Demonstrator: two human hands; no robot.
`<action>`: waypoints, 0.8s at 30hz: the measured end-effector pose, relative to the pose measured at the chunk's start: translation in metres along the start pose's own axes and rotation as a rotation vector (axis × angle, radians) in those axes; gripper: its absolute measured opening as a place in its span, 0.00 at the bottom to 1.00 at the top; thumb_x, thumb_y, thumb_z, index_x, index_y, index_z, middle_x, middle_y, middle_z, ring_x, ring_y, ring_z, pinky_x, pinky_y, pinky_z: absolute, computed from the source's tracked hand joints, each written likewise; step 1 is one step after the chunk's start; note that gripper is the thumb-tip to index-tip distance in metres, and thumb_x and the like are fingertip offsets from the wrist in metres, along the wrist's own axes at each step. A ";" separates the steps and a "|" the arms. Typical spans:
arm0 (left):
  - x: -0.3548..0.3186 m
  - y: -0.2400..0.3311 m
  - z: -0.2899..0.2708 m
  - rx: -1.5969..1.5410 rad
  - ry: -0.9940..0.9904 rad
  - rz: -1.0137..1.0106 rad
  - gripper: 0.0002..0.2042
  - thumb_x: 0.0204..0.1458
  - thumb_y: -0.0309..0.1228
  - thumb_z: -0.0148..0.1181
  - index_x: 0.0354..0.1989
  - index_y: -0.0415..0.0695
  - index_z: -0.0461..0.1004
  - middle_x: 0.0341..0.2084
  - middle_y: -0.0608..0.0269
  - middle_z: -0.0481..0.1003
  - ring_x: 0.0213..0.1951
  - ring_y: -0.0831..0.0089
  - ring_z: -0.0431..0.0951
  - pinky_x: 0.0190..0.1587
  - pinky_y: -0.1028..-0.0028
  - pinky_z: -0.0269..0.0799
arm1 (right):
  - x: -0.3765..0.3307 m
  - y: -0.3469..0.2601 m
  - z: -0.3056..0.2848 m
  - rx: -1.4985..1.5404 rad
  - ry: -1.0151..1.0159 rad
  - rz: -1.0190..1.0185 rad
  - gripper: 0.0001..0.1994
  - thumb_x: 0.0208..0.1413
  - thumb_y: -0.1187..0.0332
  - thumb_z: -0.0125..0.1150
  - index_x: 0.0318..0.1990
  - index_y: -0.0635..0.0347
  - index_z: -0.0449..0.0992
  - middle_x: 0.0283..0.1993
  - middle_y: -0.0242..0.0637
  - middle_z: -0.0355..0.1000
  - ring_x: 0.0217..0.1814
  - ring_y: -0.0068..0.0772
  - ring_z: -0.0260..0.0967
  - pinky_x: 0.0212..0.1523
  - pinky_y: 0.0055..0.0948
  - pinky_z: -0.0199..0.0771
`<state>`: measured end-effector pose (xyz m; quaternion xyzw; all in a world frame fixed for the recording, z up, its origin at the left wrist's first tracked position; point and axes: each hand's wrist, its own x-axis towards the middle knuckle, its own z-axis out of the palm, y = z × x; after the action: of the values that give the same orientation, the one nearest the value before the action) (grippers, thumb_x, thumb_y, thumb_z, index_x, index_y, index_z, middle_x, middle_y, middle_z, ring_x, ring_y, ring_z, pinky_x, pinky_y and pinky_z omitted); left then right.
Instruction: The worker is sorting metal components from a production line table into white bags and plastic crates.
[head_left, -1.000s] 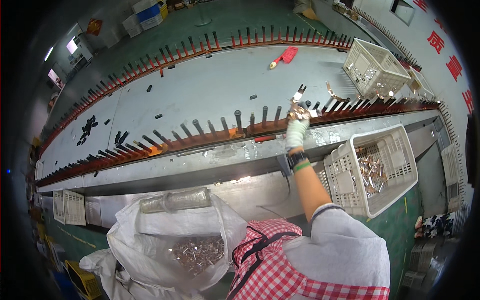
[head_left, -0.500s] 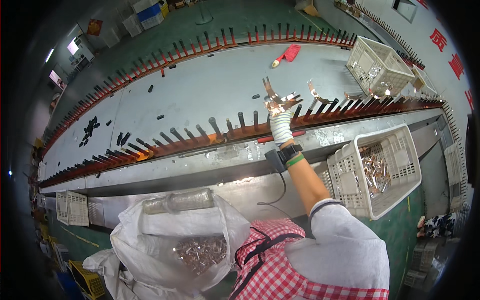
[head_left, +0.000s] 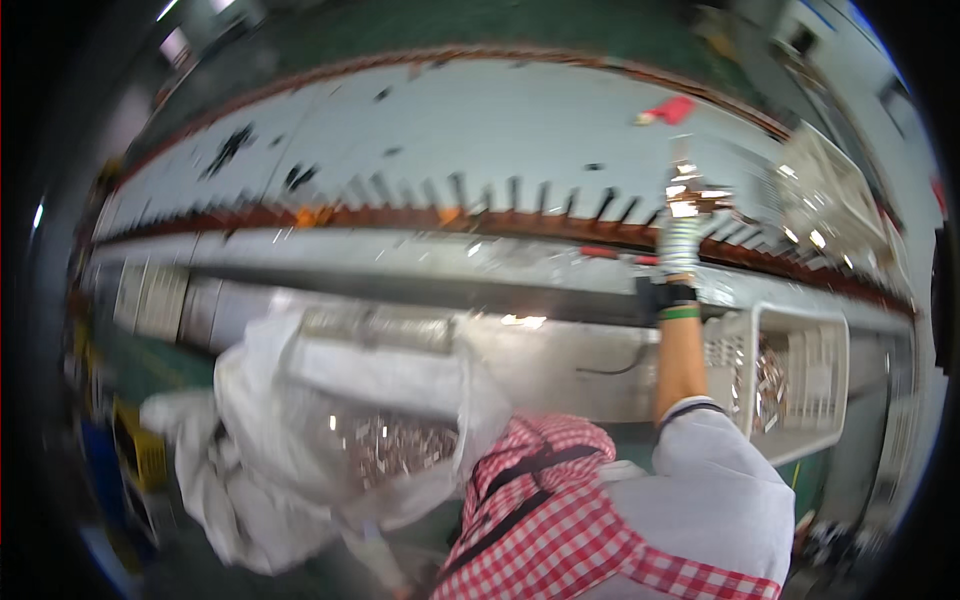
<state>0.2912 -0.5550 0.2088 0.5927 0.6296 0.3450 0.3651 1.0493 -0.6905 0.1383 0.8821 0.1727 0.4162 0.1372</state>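
My right hand [head_left: 681, 240], in a whitish striped glove, reaches over the near edge of the long grey bench [head_left: 480, 120]. It is closed on a bunch of shiny copper-coloured metal pieces [head_left: 690, 195] that stick out past the fingers. A dark band with a small box [head_left: 668, 293] and a green band circle that wrist. Low in the picture, a pale blurred shape beside the sack looks like my gloved left hand [head_left: 370, 555]; its fingers are too smeared to read. Close to it, the big white woven sack [head_left: 250, 400] gapes over many small metal pieces [head_left: 400, 450].
Upright dark-tipped pegs [head_left: 514, 195] line the bench's near rail. A white crate [head_left: 830, 190] stands on the bench at right; another crate [head_left: 750, 370] with metal pieces is below. A red-handled brush-like thing [head_left: 670, 110] and black bits [head_left: 230, 150] lie on the bench.
The view has swung and blurred. My right hand, still holding the metal pieces, now appears farther right, nearer the crate on the bench. A pale hand-like shape has appeared below the sack.
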 end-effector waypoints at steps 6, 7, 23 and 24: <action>-0.023 -0.001 -0.001 -0.042 0.131 -0.008 0.31 0.38 0.21 0.46 0.57 0.34 0.50 0.52 0.50 0.58 0.55 0.65 0.55 0.57 0.76 0.45 | 0.029 -0.053 -0.280 1.757 0.093 0.012 0.12 0.51 0.71 0.45 0.41 0.64 0.69 0.36 0.33 0.67 0.35 0.30 0.65 0.36 0.35 0.64; -0.023 -0.005 0.001 -0.070 0.143 -0.132 0.31 0.38 0.20 0.44 0.57 0.34 0.50 0.52 0.49 0.57 0.55 0.64 0.55 0.57 0.76 0.45 | 0.008 -0.062 -0.283 1.576 0.002 -0.166 0.15 0.53 0.71 0.42 0.48 0.63 0.66 0.43 0.35 0.67 0.40 0.29 0.65 0.42 0.31 0.64; -0.053 0.010 0.018 -0.147 0.178 0.004 0.30 0.40 0.20 0.44 0.57 0.32 0.48 0.55 0.47 0.54 0.58 0.62 0.52 0.60 0.73 0.42 | -0.078 -0.075 -0.255 1.812 -1.059 -0.522 0.11 0.51 0.68 0.51 0.41 0.62 0.71 0.37 0.39 0.69 0.40 0.29 0.65 0.43 0.25 0.64; -0.052 0.018 0.025 -0.139 0.143 0.020 0.30 0.40 0.19 0.44 0.58 0.32 0.48 0.55 0.47 0.54 0.58 0.62 0.52 0.60 0.73 0.42 | -0.070 -0.053 -0.248 1.740 -0.930 -0.467 0.10 0.53 0.69 0.50 0.41 0.63 0.71 0.37 0.37 0.70 0.40 0.24 0.64 0.43 0.23 0.63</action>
<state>0.3234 -0.6062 0.2152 0.5461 0.6225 0.4330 0.3560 0.8037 -0.6475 0.2225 0.6947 0.5137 -0.2760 -0.4212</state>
